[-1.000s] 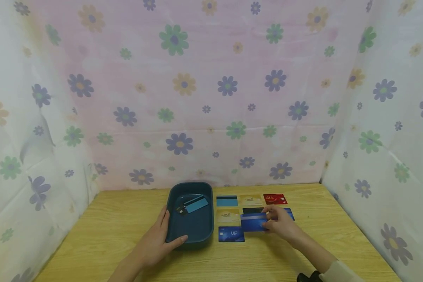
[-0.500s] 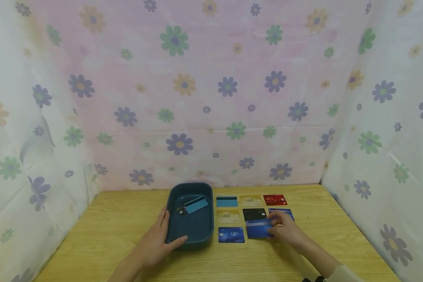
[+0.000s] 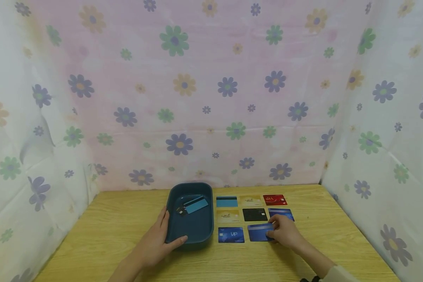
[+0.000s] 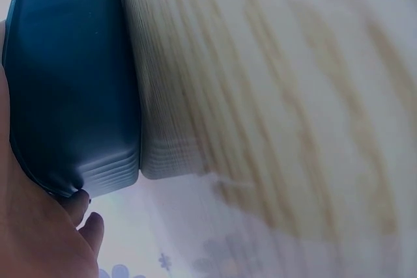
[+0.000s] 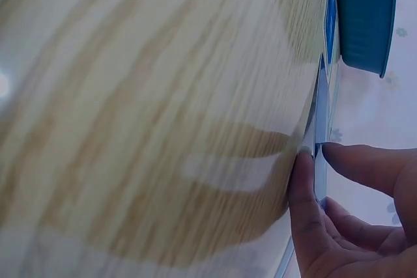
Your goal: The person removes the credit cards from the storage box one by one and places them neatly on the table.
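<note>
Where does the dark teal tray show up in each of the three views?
Head: the tray sits at lower centre on the table, the left hand gripping its near left corner.
Left wrist: the tray fills the upper left, seen from outside.
Right wrist: its rim shows at top right.
Shared landmark: the wooden table.

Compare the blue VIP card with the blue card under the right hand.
The VIP card lies free on the table, touched by nothing; the striped blue card is pinched at its right edge by the right hand. The VIP card shows white lettering; the striped blue card shows a pale band. Both are dark blue, in the nearest row.
</note>
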The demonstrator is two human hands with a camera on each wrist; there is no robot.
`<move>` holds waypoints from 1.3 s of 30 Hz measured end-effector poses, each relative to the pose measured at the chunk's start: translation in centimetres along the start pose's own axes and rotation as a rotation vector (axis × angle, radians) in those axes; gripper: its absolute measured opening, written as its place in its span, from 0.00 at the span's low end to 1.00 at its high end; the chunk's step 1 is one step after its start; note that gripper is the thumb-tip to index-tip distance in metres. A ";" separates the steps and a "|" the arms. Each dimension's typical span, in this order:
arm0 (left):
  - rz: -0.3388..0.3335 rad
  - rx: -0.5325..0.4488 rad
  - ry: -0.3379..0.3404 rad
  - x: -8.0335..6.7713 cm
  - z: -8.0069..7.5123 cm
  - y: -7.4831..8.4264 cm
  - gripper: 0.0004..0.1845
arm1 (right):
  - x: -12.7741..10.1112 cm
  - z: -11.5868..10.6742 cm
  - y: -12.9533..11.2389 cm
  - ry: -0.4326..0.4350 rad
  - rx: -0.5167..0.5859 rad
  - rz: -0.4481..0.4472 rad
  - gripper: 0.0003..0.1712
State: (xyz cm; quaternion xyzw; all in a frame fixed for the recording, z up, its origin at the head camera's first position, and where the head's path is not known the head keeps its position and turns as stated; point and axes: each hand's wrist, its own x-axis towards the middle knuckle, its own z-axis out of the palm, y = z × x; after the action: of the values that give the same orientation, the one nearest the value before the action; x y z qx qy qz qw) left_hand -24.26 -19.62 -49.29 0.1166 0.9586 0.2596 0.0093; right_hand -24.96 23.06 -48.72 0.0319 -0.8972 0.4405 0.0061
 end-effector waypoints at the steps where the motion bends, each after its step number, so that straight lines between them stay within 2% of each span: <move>1: 0.001 -0.001 0.000 0.0 0.0 0.0 0.65 | 0.0 0.0 -0.1 0.004 -0.009 0.008 0.19; 9: 0.001 0.005 0.004 0.0 -0.1 0.1 0.65 | 0.4 0.4 -0.4 0.029 -0.149 -0.030 0.21; 18: -0.003 -0.005 -0.005 -0.1 0.0 0.2 0.65 | 0.5 0.8 -0.5 0.036 -0.224 -0.040 0.23; 24: -0.003 -0.002 -0.004 -0.1 -0.1 0.2 0.65 | 0.5 0.9 -0.5 0.024 -0.242 -0.034 0.19; 39: 0.000 -0.004 -0.006 0.0 -0.2 0.2 0.64 | 0.7 0.8 -0.8 -0.028 -0.250 -0.043 0.23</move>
State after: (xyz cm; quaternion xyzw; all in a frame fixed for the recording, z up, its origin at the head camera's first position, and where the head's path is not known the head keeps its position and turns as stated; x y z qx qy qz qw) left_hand -24.20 -19.56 -49.04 0.1175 0.9581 0.2610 0.0125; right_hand -25.57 21.91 -48.52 0.0563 -0.9442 0.3246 0.0068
